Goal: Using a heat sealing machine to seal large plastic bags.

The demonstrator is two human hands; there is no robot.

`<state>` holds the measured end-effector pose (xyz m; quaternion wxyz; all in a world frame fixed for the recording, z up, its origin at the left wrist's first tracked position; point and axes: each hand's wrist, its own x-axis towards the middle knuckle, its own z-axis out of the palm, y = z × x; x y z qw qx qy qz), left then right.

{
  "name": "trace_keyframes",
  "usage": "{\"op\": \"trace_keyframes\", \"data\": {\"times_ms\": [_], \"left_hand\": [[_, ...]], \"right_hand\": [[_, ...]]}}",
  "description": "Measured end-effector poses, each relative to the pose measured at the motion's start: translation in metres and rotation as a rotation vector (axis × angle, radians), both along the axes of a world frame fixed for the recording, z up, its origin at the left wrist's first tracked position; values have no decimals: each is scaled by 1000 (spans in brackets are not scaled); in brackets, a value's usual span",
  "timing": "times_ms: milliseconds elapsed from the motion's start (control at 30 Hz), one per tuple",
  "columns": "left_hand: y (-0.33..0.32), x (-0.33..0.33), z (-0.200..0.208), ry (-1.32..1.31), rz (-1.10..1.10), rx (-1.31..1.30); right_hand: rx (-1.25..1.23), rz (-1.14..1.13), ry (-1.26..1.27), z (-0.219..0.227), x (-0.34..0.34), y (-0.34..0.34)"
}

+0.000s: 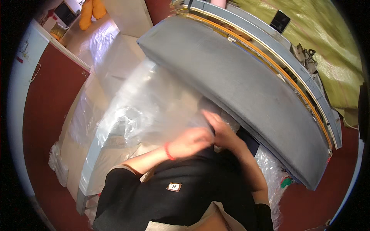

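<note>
My left hand, with a red cord bracelet at its wrist, is closed at the lower edge of a clear plastic sheet and seems to grip it. Motion blurs both the fingers and the sheet. Close beside it, my right hand has its fingers bent around a dark spot that I cannot make out. The two hands nearly touch in front of my black top. Just beyond them stretches a long grey cloth-covered board, with its near edge above my right hand.
Behind the board run an orange strip and a blue-grey metal rail. A yellow-green woven sheet lies at the far right, with a small black object on it. More clear plastic covers a pale frame at left.
</note>
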<state>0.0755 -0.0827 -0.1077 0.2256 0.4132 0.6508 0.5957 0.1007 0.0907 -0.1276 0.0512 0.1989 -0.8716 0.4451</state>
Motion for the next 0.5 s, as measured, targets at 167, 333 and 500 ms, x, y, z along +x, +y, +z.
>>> {"op": "trace_keyframes", "data": {"times_ms": [167, 333, 500], "left_hand": [[40, 5, 24, 192, -239, 107], [66, -31, 49, 653, -60, 206], [90, -36, 65, 377, -416, -93]], "right_hand": [[-138, -65, -162, -22, 31, 27], [-316, -431, -143, 8, 81, 84], [-1000, -335, -113, 48, 128, 93]]}}
